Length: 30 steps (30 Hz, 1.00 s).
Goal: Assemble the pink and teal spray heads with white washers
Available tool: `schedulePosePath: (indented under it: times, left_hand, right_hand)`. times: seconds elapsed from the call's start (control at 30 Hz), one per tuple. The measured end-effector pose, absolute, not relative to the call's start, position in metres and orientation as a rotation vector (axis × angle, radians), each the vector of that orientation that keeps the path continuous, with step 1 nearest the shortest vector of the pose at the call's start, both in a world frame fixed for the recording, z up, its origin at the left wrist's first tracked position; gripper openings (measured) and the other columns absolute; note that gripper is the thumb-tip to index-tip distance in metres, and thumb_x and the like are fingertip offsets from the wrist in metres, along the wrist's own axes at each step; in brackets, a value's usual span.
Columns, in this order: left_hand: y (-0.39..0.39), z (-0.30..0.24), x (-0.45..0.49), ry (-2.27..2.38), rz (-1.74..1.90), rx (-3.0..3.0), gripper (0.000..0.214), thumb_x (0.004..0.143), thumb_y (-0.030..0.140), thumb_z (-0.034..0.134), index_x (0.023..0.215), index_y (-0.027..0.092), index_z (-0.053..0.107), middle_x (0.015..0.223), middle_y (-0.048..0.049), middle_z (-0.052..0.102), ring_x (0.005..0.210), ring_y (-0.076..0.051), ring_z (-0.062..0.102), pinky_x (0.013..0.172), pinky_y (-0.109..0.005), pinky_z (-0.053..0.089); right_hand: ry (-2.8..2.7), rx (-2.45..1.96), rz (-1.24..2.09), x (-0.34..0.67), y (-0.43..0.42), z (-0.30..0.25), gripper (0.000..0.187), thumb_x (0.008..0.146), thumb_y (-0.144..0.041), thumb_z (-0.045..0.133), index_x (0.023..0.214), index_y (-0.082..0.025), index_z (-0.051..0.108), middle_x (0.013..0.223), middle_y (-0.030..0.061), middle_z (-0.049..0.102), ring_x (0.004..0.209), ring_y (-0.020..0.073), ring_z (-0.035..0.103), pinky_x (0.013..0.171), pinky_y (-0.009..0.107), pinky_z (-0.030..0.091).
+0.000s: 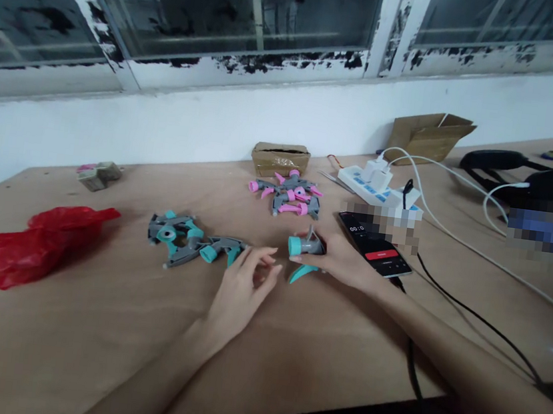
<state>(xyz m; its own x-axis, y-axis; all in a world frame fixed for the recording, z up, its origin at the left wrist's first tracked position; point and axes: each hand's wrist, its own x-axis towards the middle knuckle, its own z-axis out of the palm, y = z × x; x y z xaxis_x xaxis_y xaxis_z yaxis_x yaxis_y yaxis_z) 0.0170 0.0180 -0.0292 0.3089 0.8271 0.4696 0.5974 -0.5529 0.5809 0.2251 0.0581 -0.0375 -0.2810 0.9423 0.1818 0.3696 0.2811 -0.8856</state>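
My right hand (343,259) is closed round a grey spray-trigger head with a teal nozzle and teal lever (305,245), held just above the wooden table (91,318). My left hand (245,284) rests on the table beside it, fingers curled and apart, holding nothing; its fingertips are close to a pile of grey-and-teal trigger heads (186,239). Farther back lies a pile of grey-and-pink trigger heads (291,194).
A red plastic bag (34,244) lies at the left. A phone (374,244) with a dark screen lies right of my right hand, a white power strip (377,186) with cables behind it. Cardboard boxes (426,137) stand by the wall, and a black cable (474,318) crosses the table.
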Motion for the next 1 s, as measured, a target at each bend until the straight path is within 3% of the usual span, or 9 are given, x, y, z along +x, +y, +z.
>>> schedulePosePath:
  times: [0.23,0.33,0.47,0.77,0.9,1.0]
  left_hand:
    - [0.012,-0.030,0.025,1.169,1.094,2.018,0.039,0.080,0.030,0.062,0.116,0.022,0.049,0.098,-0.0057,0.063,0.085,-0.017,0.064,0.068,-0.031,0.057]
    - [0.007,-0.026,0.025,1.087,1.195,2.051,0.034,0.079,0.027,0.064,0.111,0.021,0.051,0.092,-0.0042,0.062,0.079,-0.015,0.064,0.066,-0.029,0.056]
    - [-0.003,-0.023,0.026,0.997,1.268,2.169,0.023,0.077,0.022,0.066,0.096,0.020,0.053,0.080,-0.0003,0.058,0.066,-0.011,0.059,0.057,-0.023,0.052]
    - [-0.010,-0.015,0.026,0.952,1.444,2.375,0.015,0.079,0.009,0.058,0.090,0.018,0.056,0.082,-0.0002,0.051,0.061,-0.007,0.052,0.055,-0.021,0.048]
    - [-0.009,-0.015,0.026,0.972,1.465,2.511,0.015,0.076,0.007,0.058,0.085,0.018,0.060,0.087,-0.0029,0.050,0.073,-0.011,0.056,0.060,-0.023,0.050]
    - [-0.008,-0.017,0.025,0.925,1.421,2.577,0.019,0.076,0.005,0.058,0.088,0.019,0.062,0.094,-0.0050,0.053,0.082,-0.013,0.058,0.066,-0.024,0.052]
  right_hand:
    - [-1.823,-0.880,1.504,0.219,0.049,-0.027,0.038,0.073,-0.039,0.067,0.102,-0.017,0.057,0.090,0.0025,0.060,0.079,0.0129,0.055,0.069,0.024,0.044]
    - [-1.609,-0.805,1.755,0.213,0.046,-0.027,0.037,0.078,-0.051,0.058,0.091,-0.017,0.057,0.070,-0.0021,0.056,0.061,0.0083,0.050,0.054,0.019,0.040]
    - [-1.324,-0.850,1.960,0.202,0.039,-0.027,0.058,0.081,-0.070,0.030,0.069,-0.017,0.052,0.043,-0.0073,0.039,0.039,0.0060,0.035,0.037,0.018,0.025]
    - [-1.308,-1.003,1.957,0.186,0.025,-0.032,0.053,0.080,-0.069,0.038,0.069,-0.018,0.051,0.046,-0.0059,0.047,0.036,0.0054,0.036,0.034,0.017,0.022]
    - [-1.314,-1.084,1.881,0.183,0.023,-0.028,0.051,0.080,-0.067,0.042,0.067,-0.018,0.051,0.049,-0.0041,0.050,0.041,0.0077,0.045,0.038,0.019,0.031]
    - [-1.473,-1.109,1.626,0.183,0.022,-0.028,0.051,0.081,-0.063,0.043,0.058,-0.017,0.048,0.050,-0.0038,0.046,0.047,0.0076,0.043,0.044,0.021,0.031]
